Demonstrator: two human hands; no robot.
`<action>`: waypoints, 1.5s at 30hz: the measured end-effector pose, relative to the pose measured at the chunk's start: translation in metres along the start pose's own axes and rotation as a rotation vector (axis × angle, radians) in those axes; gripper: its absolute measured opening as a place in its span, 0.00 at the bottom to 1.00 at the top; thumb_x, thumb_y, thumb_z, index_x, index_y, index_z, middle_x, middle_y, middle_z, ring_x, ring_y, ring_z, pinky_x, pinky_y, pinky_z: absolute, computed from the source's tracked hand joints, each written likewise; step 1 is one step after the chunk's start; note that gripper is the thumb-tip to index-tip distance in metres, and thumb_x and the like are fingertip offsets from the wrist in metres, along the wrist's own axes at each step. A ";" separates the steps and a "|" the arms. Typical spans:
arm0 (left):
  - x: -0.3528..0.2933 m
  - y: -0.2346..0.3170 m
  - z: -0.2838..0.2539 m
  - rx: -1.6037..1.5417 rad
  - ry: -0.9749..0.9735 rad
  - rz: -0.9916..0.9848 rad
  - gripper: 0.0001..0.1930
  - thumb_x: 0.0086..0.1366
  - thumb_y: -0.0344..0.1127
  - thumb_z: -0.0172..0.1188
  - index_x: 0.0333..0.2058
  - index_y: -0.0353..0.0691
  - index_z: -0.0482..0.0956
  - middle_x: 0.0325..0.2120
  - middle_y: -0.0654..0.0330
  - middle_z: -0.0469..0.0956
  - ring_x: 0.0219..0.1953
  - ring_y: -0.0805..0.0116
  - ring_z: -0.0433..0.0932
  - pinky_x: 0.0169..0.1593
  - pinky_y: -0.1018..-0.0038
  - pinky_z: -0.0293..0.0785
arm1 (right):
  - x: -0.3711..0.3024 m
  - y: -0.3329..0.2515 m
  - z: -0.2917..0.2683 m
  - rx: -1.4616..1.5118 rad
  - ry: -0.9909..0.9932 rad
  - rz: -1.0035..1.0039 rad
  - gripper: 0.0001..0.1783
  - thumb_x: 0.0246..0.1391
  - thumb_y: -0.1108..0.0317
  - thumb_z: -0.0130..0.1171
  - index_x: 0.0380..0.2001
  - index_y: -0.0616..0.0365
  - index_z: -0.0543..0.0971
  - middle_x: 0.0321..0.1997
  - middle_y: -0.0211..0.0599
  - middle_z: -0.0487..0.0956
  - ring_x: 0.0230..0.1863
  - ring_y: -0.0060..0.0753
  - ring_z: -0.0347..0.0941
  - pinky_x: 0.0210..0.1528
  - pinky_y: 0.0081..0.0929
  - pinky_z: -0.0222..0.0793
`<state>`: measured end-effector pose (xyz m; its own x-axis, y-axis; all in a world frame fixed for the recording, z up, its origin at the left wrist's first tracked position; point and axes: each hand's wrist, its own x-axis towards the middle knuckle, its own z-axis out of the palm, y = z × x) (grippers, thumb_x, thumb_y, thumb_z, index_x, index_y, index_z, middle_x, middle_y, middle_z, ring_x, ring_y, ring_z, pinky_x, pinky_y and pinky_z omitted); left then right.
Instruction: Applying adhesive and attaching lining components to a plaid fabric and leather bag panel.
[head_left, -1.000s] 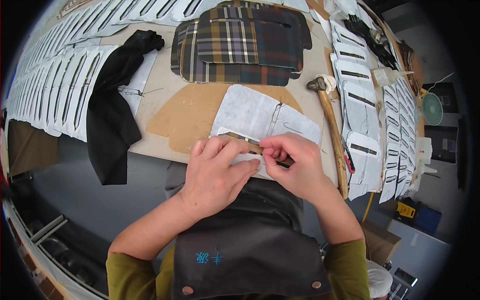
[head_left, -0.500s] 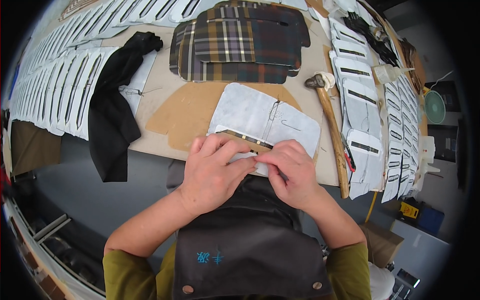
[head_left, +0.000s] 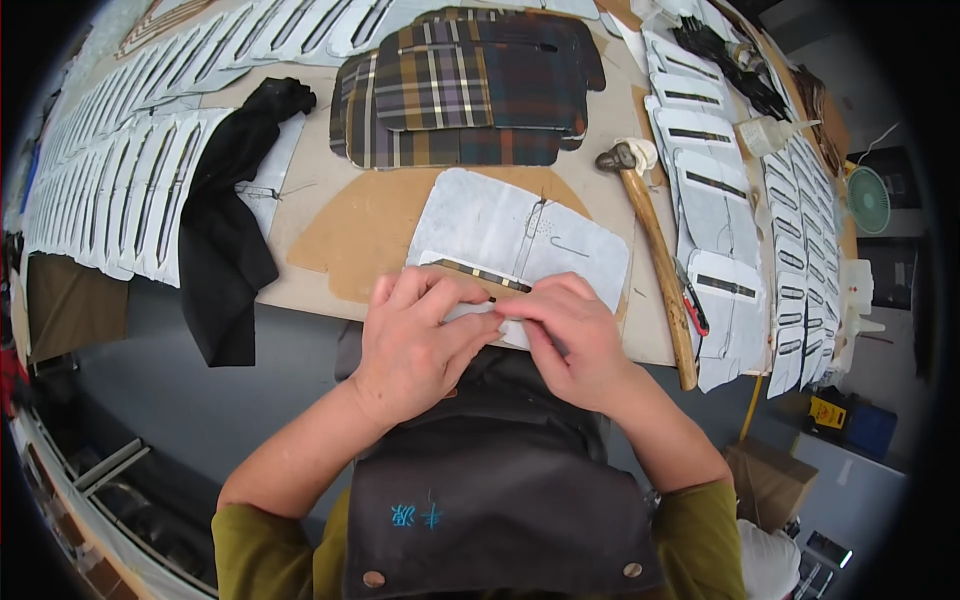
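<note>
A pale grey fabric panel [head_left: 520, 235] with a narrow slot lies face down near the table's front edge, on a brown paper pattern [head_left: 370, 225]. Both hands press on its near edge. My left hand [head_left: 415, 335] lies flat with fingers spread over the folded edge. My right hand [head_left: 570, 335] pinches the same edge with fingertips next to the left fingers. A plaid strip shows in the slot [head_left: 480, 273] just beyond the fingers.
A wooden-handled hammer [head_left: 655, 250] lies right of the panel. Plaid fabric pieces [head_left: 460, 90] are stacked behind. Black cloth [head_left: 225, 220] hangs over the table edge at left. Rows of several white slotted panels [head_left: 110, 190] line both sides. A glue bottle [head_left: 770, 135] and a small fan [head_left: 868, 198] are at right.
The right hand has lowered from a raised pinch onto the panel's near edge, beside the left fingers. The left hand has stayed pressed on the panel.
</note>
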<state>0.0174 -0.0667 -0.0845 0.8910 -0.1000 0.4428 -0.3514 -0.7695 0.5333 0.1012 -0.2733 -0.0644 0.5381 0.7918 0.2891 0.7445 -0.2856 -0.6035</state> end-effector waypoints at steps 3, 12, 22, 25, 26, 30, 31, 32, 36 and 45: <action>0.002 -0.002 0.002 0.000 0.011 0.009 0.09 0.54 0.37 0.73 0.36 0.51 0.87 0.41 0.71 0.79 0.45 0.66 0.74 0.47 0.67 0.65 | -0.009 0.000 -0.016 0.284 0.208 0.276 0.20 0.53 0.84 0.59 0.50 0.60 0.80 0.48 0.44 0.82 0.50 0.44 0.79 0.55 0.34 0.74; 0.000 -0.002 0.003 -0.055 0.049 -0.002 0.10 0.53 0.36 0.74 0.36 0.49 0.86 0.40 0.70 0.81 0.44 0.64 0.75 0.47 0.66 0.65 | -0.033 0.065 -0.071 -0.420 0.258 0.647 0.19 0.55 0.68 0.69 0.48 0.63 0.77 0.44 0.44 0.80 0.43 0.42 0.76 0.47 0.36 0.74; 0.000 0.000 -0.001 -0.035 0.034 -0.019 0.15 0.53 0.36 0.75 0.40 0.46 0.85 0.36 0.66 0.79 0.42 0.61 0.74 0.45 0.65 0.65 | -0.035 -0.024 -0.099 0.344 0.214 0.774 0.11 0.67 0.67 0.56 0.42 0.66 0.78 0.25 0.39 0.76 0.24 0.36 0.71 0.31 0.34 0.69; 0.001 0.001 0.000 -0.062 0.054 -0.035 0.14 0.52 0.36 0.75 0.38 0.44 0.84 0.36 0.65 0.79 0.42 0.60 0.74 0.45 0.65 0.65 | -0.034 -0.032 -0.090 0.227 0.019 0.585 0.13 0.69 0.64 0.55 0.36 0.65 0.77 0.21 0.42 0.74 0.21 0.44 0.70 0.28 0.39 0.68; 0.002 0.001 0.000 -0.062 0.051 -0.032 0.14 0.52 0.36 0.75 0.38 0.44 0.84 0.36 0.65 0.79 0.42 0.60 0.74 0.45 0.65 0.65 | -0.033 -0.032 -0.080 -0.056 -0.161 0.399 0.15 0.69 0.63 0.55 0.33 0.64 0.77 0.18 0.45 0.73 0.20 0.51 0.70 0.27 0.41 0.67; 0.003 -0.004 0.001 -0.077 0.044 -0.030 0.14 0.51 0.35 0.76 0.35 0.43 0.83 0.36 0.64 0.79 0.42 0.59 0.75 0.45 0.64 0.66 | -0.017 -0.035 -0.073 -0.056 -0.319 0.543 0.18 0.69 0.62 0.56 0.27 0.64 0.72 0.22 0.55 0.74 0.25 0.65 0.70 0.29 0.46 0.67; 0.002 -0.005 0.001 -0.069 0.038 -0.030 0.14 0.51 0.35 0.76 0.35 0.43 0.83 0.36 0.64 0.79 0.42 0.59 0.75 0.45 0.64 0.67 | -0.016 -0.035 -0.074 0.016 -0.308 0.581 0.19 0.68 0.61 0.57 0.27 0.65 0.72 0.22 0.55 0.74 0.25 0.65 0.72 0.29 0.45 0.68; 0.001 -0.005 0.000 -0.067 0.037 -0.032 0.14 0.51 0.35 0.76 0.35 0.43 0.83 0.36 0.64 0.79 0.42 0.59 0.75 0.45 0.64 0.67 | -0.017 -0.038 -0.078 0.019 -0.309 0.580 0.19 0.68 0.61 0.57 0.27 0.65 0.72 0.22 0.55 0.74 0.25 0.65 0.72 0.29 0.45 0.68; 0.002 0.000 -0.001 -0.060 0.035 -0.037 0.14 0.51 0.35 0.76 0.35 0.43 0.83 0.36 0.64 0.80 0.42 0.59 0.75 0.45 0.64 0.67 | -0.029 -0.044 -0.085 0.064 -0.187 0.570 0.19 0.68 0.59 0.58 0.27 0.64 0.73 0.23 0.56 0.74 0.27 0.65 0.73 0.29 0.45 0.68; 0.015 0.005 -0.018 -0.058 -0.016 -0.060 0.10 0.54 0.29 0.72 0.36 0.40 0.85 0.40 0.63 0.81 0.45 0.58 0.76 0.47 0.63 0.70 | -0.028 -0.046 -0.093 0.175 -0.066 0.637 0.16 0.68 0.61 0.57 0.31 0.64 0.76 0.22 0.56 0.76 0.27 0.66 0.73 0.29 0.45 0.69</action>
<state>0.0239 -0.0608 -0.0621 0.9153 -0.0652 0.3974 -0.3129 -0.7364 0.5999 0.0889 -0.3323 0.0244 0.8222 0.5300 -0.2073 0.2106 -0.6218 -0.7544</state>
